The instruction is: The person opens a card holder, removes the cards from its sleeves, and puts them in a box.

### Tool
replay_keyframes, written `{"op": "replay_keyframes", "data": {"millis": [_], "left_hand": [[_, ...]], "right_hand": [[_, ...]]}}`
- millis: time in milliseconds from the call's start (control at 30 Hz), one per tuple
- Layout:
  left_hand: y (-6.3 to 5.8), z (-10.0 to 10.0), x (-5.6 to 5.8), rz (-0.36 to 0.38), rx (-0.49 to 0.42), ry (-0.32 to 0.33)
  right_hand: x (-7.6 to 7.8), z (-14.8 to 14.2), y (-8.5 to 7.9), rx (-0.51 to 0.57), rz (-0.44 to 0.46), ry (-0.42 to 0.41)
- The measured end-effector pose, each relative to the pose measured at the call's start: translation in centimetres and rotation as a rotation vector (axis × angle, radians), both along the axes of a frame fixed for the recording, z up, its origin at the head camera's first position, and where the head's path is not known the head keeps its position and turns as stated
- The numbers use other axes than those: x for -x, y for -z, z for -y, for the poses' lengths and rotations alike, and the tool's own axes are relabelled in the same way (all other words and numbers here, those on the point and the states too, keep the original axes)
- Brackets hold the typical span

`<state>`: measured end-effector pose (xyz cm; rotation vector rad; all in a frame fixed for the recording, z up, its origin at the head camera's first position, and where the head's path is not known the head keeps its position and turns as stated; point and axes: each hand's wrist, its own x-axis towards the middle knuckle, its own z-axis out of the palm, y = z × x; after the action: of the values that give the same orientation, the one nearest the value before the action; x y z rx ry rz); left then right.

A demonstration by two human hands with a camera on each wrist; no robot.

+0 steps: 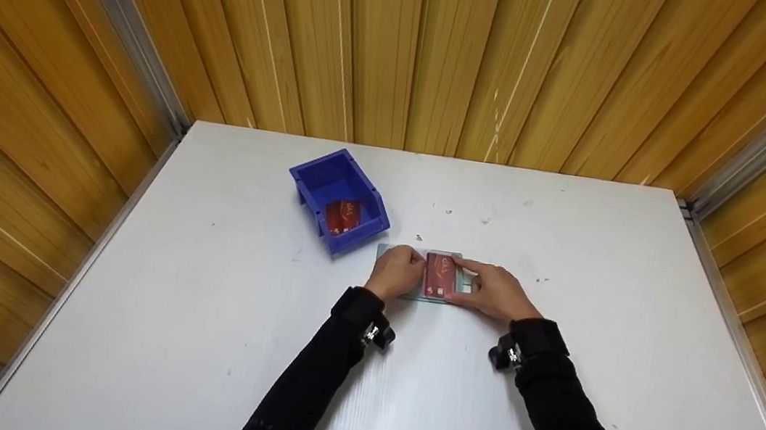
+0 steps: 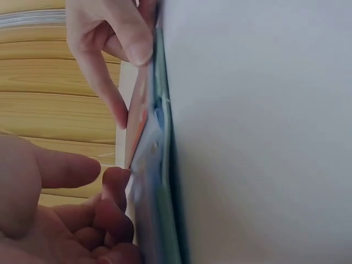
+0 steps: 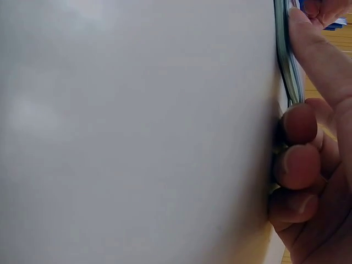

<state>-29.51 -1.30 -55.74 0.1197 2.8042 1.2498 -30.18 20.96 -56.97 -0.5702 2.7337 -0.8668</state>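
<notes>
A red card [image 1: 440, 276] lies over the right half of an open card holder [image 1: 451, 301] with a green edge and clear sleeves. With thumb and index finger at its far and near edges, my right hand [image 1: 494, 291] grips the card near its right end. My left hand [image 1: 396, 273] rests over the holder's left half, its curled fingertips right at the card's left edge. In the left wrist view the left thumb [image 2: 71, 169] stands apart from the card, and the holder's green side [image 2: 165, 203] appears edge-on. Several right-hand fingers [image 3: 300, 165] curl beside the holder's end.
Behind and left of the hands stands a blue bin [image 1: 337, 198] with red cards [image 1: 342, 217] inside. The white table [image 1: 207, 339] carries small dark marks. Wood-patterned panels [image 1: 410, 50] enclose the table at the back and both sides.
</notes>
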Motion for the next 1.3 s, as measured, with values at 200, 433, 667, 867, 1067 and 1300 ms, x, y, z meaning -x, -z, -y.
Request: {"op": "replay_keyframes", "data": {"millis": [200, 433, 667, 867, 1067, 1300], "left_hand": [[0.2, -0.3, 0.2, 0.010, -0.056, -0.029], [-0.1, -0.7, 0.3, 0.027, -0.071, -0.033], [-0.1, -1.2, 0.4, 0.068, -0.058, -0.077], [0.1, -1.4, 0.7, 0.086, -0.119, -0.053], [0.3, -1.6, 1.3, 0.075, -0.052, -0.068], [0.1, -1.5, 2.1, 0.139, 0.074, -0.077]], "right_hand": [[0.0, 0.0, 0.2, -0.005, 0.009, 0.004], [0.1, 0.0, 0.1, -0.008, 0.019, 0.011], [0.1, -0.1, 0.0, -0.003, 0.027, 0.018], [0.2, 0.1, 0.0, 0.003, 0.032, 0.008], [0.1, 0.1, 0.1, 0.007, 0.019, 0.014], [0.1, -0.1, 0.2, -0.005, 0.007, 0.017]]}}
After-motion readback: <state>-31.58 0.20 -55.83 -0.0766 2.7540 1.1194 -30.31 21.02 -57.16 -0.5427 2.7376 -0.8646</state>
